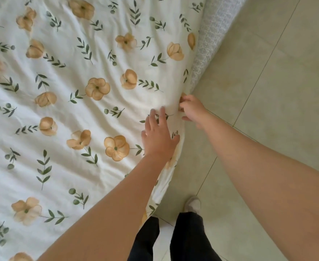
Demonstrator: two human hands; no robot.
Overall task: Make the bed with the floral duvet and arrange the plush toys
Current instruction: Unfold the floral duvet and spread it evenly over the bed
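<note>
The floral duvet (75, 113), cream with orange flowers and green sprigs, lies spread over the bed and fills the left of the head view; shallow wrinkles run across it. My left hand (159, 134) lies flat on the duvet near its right edge, fingers straight and spread. Just beyond it, my right hand (191, 110) pinches the hanging edge of the duvet with curled fingers. No plush toys are in view.
The grey patterned side of the mattress (209, 40) shows past the duvet's edge at the upper right. Pale green floor tiles (268, 91) run along the bed's right side. My legs in black trousers and one shoe (192, 204) stand close to the bed.
</note>
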